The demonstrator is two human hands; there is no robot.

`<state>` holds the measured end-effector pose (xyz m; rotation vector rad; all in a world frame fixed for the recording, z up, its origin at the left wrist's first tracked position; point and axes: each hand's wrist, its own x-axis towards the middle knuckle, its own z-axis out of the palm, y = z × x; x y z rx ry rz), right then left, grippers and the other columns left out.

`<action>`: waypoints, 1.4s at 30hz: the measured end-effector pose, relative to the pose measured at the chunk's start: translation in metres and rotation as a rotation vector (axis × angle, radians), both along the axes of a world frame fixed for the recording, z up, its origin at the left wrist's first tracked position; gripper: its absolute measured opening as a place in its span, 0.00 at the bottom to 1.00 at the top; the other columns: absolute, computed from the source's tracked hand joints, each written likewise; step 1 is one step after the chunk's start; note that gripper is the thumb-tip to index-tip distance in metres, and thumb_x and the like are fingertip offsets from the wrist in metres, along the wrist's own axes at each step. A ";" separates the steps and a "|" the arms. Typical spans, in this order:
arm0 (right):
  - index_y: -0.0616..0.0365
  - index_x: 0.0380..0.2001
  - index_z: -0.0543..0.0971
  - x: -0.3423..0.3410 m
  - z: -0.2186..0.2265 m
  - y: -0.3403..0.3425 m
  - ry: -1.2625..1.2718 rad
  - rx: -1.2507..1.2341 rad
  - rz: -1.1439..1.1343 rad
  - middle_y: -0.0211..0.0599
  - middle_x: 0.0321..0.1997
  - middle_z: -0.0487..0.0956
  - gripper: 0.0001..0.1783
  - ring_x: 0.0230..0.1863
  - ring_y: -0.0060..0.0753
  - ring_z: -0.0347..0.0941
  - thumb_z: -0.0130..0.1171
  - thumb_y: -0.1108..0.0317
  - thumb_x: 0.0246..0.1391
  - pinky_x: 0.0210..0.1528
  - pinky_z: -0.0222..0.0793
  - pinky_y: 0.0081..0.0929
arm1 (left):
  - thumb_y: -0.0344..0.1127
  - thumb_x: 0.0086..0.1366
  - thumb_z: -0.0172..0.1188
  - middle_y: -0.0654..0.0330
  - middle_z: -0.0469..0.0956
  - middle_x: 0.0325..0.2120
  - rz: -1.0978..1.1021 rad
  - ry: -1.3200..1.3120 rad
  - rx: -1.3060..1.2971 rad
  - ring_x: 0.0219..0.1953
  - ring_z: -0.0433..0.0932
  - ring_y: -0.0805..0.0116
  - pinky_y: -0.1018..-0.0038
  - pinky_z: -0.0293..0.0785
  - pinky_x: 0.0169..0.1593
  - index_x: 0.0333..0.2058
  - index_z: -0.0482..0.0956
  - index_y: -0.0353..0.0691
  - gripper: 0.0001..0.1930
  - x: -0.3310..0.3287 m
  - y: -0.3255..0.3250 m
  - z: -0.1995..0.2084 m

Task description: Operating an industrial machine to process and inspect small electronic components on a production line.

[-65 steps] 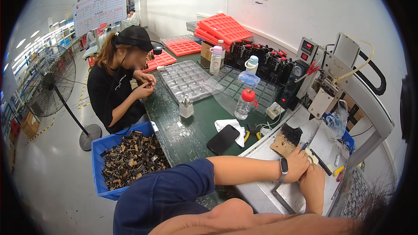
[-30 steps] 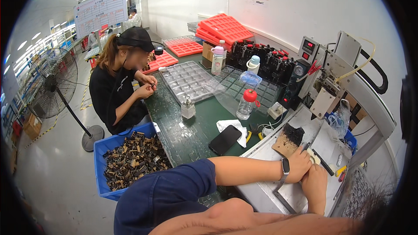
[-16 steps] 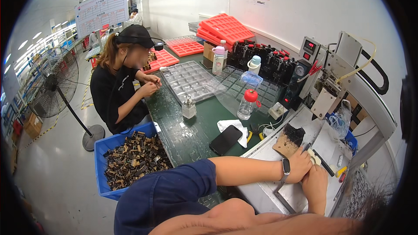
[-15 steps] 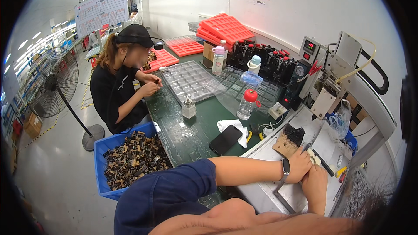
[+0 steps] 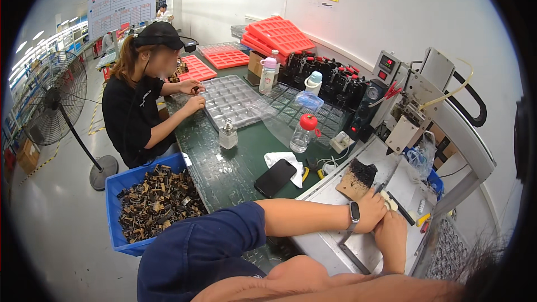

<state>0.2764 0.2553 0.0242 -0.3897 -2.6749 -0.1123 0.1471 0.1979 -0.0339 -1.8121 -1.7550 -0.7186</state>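
Observation:
My left hand (image 5: 371,210), with a watch on its wrist, is closed at the white work surface on the right. Right beside it, touching it, my right hand (image 5: 391,231) is closed too. What their fingers hold is mostly hidden. A cream-coloured piece (image 5: 389,201) shows at the fingertips, and a thin grey tip sticks out above my left hand. Just past the fingers lies a black rod (image 5: 401,210). A brown sheet (image 5: 351,187) bearing a heap of black bits (image 5: 363,173) lies beyond my left hand.
A press-like machine (image 5: 417,114) rises behind my hands. On the green table are a black phone (image 5: 275,178), a red-capped bottle (image 5: 302,137), a glass bottle (image 5: 228,136) and a clear tray (image 5: 232,100). A co-worker (image 5: 140,100) sits at left, near a blue bin (image 5: 114,212) of small parts.
The whole view has shifted slightly, so things sit further left. My hands stay together in the same spot. The co-worker's hands have moved apart, near the clear tray.

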 end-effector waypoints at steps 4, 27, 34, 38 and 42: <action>0.63 0.24 0.75 0.001 0.000 0.002 -0.011 0.003 0.000 0.46 0.29 0.76 0.04 0.34 0.50 0.72 0.55 0.73 0.45 0.43 0.64 0.45 | 0.43 0.50 0.59 0.47 0.76 0.38 0.004 -0.012 -0.033 0.47 0.72 0.51 0.51 0.60 0.57 0.36 0.76 0.33 0.19 0.001 0.002 0.000; 0.63 0.25 0.74 0.002 0.000 0.000 0.014 0.007 0.000 0.45 0.29 0.75 0.04 0.35 0.51 0.71 0.54 0.73 0.46 0.43 0.64 0.44 | 0.41 0.54 0.56 0.47 0.76 0.39 0.017 -0.005 -0.051 0.48 0.71 0.52 0.51 0.58 0.58 0.37 0.76 0.33 0.17 0.002 0.000 0.003; 0.63 0.25 0.74 0.001 0.000 0.001 -0.004 -0.029 -0.008 0.46 0.30 0.75 0.04 0.36 0.51 0.71 0.53 0.74 0.46 0.44 0.63 0.43 | 0.41 0.53 0.56 0.46 0.76 0.39 0.015 -0.005 -0.087 0.47 0.71 0.52 0.52 0.59 0.57 0.37 0.77 0.33 0.18 0.001 -0.002 0.005; 0.64 0.25 0.74 0.001 -0.001 0.004 -0.016 -0.023 -0.007 0.46 0.30 0.75 0.04 0.36 0.51 0.71 0.53 0.74 0.46 0.44 0.64 0.43 | 0.41 0.53 0.56 0.46 0.76 0.39 0.020 0.006 -0.083 0.48 0.71 0.51 0.51 0.59 0.57 0.38 0.77 0.33 0.18 0.001 0.001 0.002; 0.64 0.25 0.75 0.001 -0.002 0.003 -0.007 -0.027 -0.005 0.47 0.30 0.76 0.04 0.36 0.51 0.71 0.53 0.73 0.46 0.44 0.64 0.44 | 0.42 0.53 0.56 0.46 0.76 0.39 0.009 -0.012 -0.060 0.48 0.72 0.51 0.51 0.59 0.57 0.38 0.76 0.33 0.18 0.001 -0.002 0.007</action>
